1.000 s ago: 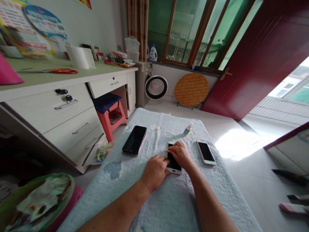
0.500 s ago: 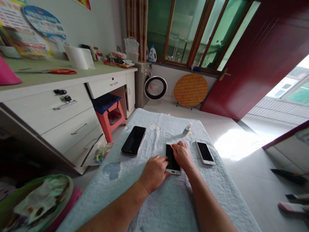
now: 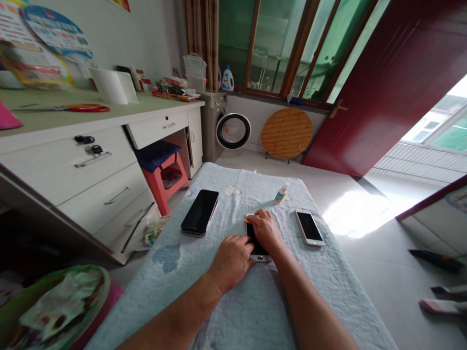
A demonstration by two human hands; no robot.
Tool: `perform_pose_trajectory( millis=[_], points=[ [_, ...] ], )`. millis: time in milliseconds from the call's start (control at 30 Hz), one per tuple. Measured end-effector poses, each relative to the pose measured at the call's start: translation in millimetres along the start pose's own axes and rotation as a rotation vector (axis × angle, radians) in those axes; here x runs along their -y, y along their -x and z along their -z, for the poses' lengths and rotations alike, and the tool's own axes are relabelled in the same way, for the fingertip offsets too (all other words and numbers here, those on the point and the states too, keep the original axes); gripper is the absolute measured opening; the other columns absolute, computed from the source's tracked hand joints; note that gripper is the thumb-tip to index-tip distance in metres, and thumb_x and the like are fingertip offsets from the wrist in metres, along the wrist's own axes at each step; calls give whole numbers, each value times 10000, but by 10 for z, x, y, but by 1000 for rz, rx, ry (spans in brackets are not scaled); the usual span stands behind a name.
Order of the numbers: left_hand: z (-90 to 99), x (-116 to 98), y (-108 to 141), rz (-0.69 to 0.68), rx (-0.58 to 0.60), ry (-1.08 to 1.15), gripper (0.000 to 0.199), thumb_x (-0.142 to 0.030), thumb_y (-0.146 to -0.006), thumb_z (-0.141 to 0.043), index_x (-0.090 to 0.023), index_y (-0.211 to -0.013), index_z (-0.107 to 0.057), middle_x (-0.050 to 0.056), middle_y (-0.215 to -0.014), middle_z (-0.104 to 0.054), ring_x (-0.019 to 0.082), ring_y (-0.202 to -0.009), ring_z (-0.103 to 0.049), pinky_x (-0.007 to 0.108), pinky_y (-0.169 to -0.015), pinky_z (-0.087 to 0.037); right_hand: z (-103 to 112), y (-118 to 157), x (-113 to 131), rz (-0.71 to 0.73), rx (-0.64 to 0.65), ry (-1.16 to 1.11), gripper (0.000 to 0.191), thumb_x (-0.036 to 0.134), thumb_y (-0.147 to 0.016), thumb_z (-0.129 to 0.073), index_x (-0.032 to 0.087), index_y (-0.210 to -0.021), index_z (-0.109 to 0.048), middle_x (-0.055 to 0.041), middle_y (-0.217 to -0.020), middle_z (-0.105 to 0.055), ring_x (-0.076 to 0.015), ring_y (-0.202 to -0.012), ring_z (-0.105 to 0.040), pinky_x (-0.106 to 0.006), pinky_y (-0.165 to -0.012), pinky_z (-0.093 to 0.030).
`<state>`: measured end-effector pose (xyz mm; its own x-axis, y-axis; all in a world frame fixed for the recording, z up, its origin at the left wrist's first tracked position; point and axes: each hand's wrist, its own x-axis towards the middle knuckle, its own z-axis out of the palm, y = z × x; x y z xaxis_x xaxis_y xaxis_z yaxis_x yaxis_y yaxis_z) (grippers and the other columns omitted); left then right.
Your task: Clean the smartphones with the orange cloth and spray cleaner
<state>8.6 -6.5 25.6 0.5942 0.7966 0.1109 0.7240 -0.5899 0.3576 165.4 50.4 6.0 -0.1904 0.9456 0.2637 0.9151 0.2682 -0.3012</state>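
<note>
A white-framed smartphone (image 3: 258, 249) with a dark screen lies flat on the cloth-covered table, partly hidden under both hands. My left hand (image 3: 232, 260) is closed on its left and lower edge, steadying it. Over the upper part of the screen, my right hand (image 3: 266, 230) presses with fingers together on a small orange cloth (image 3: 246, 220); only a corner of that cloth shows. To the left lies a larger black phone (image 3: 200, 212), apparently on top of another flat thing. A second white phone (image 3: 309, 227) rests to the right, and a small spray bottle (image 3: 280, 194) stands beyond my right hand.
A pale blue quilted cloth (image 3: 204, 311) covers the table. On the left are a white desk (image 3: 98, 177), a red stool (image 3: 166, 187) and a filled waste bin (image 3: 104, 296). Behind stand an open washing machine (image 3: 209, 131) and a round wooden tabletop (image 3: 287, 132).
My right hand has shifted left across the upper part of the phone, taking the orange cloth to its top left corner. My left hand keeps its hold on the edge.
</note>
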Motion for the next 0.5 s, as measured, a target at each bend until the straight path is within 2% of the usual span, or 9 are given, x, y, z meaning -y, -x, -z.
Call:
perform_pose_trajectory(
  millis=[333,500],
  points=[
    [-3,-24,2,7,-20,5,167,-282,-815,-669,-206,-963,-672,69,-1030,-645,250,-1010,-590,398,-921,-435,139,49,-285,-143,-68,111,258,200,-917,-482,237,-929,-737,-58,-884,-600,-179,-833,-485,-277,-801,-327],
    [-52,4,1,3,-20,43,156,-270,-815,-672,-192,-951,-680,76,-1112,-639,240,-1038,-595,364,-953,-446,128,18,-259,-149,-76,99,236,174,-918,-470,210,-897,-702,-54,-859,-611,-175,-829,-492,-273,-793,-321]
  ],
)
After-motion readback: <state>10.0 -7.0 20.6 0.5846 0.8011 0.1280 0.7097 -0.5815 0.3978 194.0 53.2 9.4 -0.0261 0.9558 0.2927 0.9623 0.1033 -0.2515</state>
